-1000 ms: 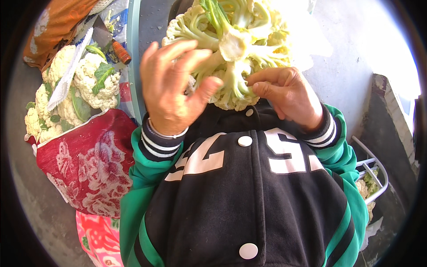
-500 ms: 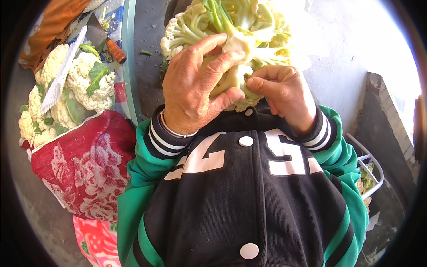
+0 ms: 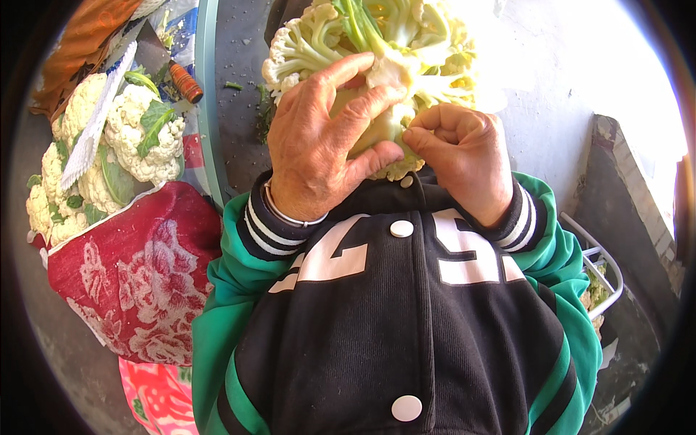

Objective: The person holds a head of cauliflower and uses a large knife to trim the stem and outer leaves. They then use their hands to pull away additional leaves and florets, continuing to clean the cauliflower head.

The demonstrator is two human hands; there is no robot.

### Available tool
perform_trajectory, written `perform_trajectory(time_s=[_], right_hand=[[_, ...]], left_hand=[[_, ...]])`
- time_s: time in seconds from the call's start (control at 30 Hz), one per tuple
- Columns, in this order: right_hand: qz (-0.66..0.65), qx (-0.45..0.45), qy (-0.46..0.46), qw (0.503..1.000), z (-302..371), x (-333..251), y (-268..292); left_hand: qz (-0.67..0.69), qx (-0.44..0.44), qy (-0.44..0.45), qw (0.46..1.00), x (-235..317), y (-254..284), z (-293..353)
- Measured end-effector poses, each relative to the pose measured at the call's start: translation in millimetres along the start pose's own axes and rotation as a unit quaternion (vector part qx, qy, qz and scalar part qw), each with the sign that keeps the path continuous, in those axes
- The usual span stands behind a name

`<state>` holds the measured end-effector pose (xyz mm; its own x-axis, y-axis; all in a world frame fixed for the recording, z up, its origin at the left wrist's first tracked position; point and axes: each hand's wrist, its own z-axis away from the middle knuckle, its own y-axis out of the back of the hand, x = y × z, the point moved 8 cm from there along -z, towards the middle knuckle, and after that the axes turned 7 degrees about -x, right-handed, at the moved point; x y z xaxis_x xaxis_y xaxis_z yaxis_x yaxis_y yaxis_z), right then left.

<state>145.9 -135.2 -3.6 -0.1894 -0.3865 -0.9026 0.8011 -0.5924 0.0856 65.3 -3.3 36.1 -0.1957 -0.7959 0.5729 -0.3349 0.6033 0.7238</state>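
Note:
A large pale cauliflower (image 3: pixel 435 51) with its stalk side up sits at the top of the view, close in front of my chest. My left hand (image 3: pixel 319 130) lies over its near left side, gripping it with fingers bent toward the thick stalk and the thumb lower down. On the near right side, my right hand (image 3: pixel 464 156) is closed, thumb and forefinger pinched at the edge of a floret stem. Whatever is between those fingertips is mostly hidden.
At left, several cauliflowers (image 3: pixel 145 134) with green leaves lie by a red flowered cloth (image 3: pixel 138 275). A knife with an orange-brown handle (image 3: pixel 185 82) lies beyond them, near an orange bag (image 3: pixel 80 51). A white-framed container (image 3: pixel 609 283) stands at right.
My right hand's fingers have curled tighter and the hand has rolled slightly at the same spot. My left hand has shifted only a little to the right on the cauliflower.

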Motion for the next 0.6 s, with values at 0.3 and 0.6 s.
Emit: perform_trajectory(time_s=[0.3, 0.6], right_hand=[[-0.026, 0.102, 0.081, 0.991, 8, -23, 49], [0.361, 0.196, -0.019, 0.912, 31, 33, 161]], left_hand=[[0.003, 0.007, 0.004, 1.0, -1, 1, -1], [-0.017, 0.014, -0.018, 1.0, -3, -1, 0]])
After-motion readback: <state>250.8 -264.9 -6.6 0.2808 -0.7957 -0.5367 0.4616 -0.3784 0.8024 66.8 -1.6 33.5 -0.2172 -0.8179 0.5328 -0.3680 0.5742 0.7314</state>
